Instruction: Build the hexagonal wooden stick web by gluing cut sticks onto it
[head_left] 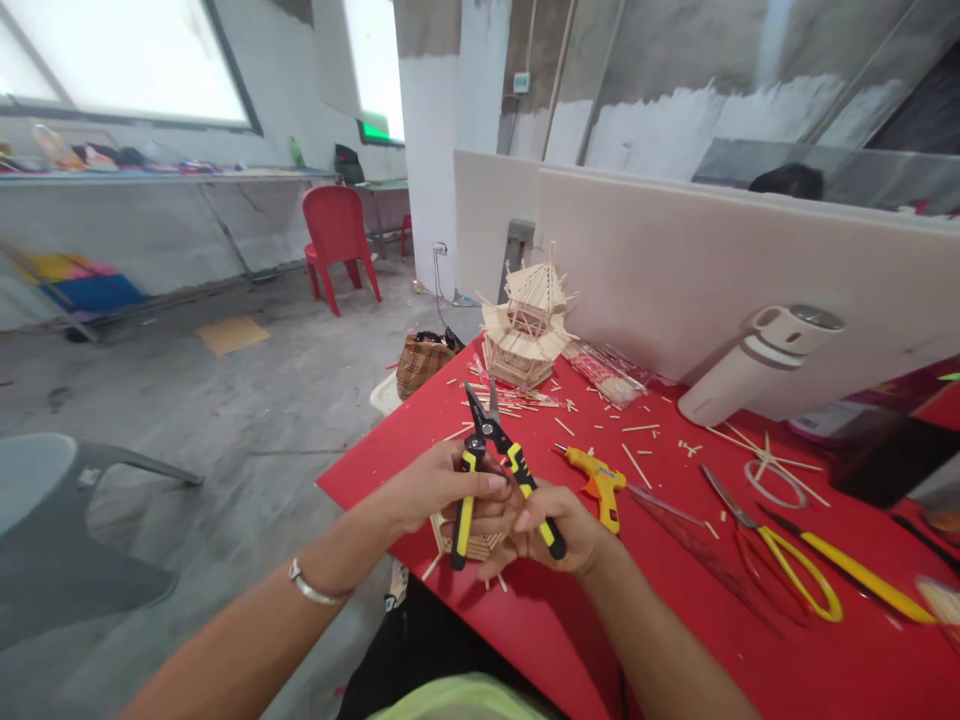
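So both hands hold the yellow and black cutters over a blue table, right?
Not blue: the head view shows a red table. The left hand and right hand do hold the yellow and black cutters over it.

Red table (pixel 570 640) is a proper mess: loose sticks all over it, and a little stick-built pagoda model (pixel 527 325) at the far end with a clear packet of sticks (pixel 607 372) just beside it. The yellow glue gun (pixel 600 480) lies mid-table, with yellow-handled scissors (pixel 780 545) further right. A white bottle (pixel 757 365) leans on the white divider (pixel 675 270). A woven basket (pixel 420 362) sits past the table's edge, and a red chair (pixel 337 240) stands across the concrete floor.
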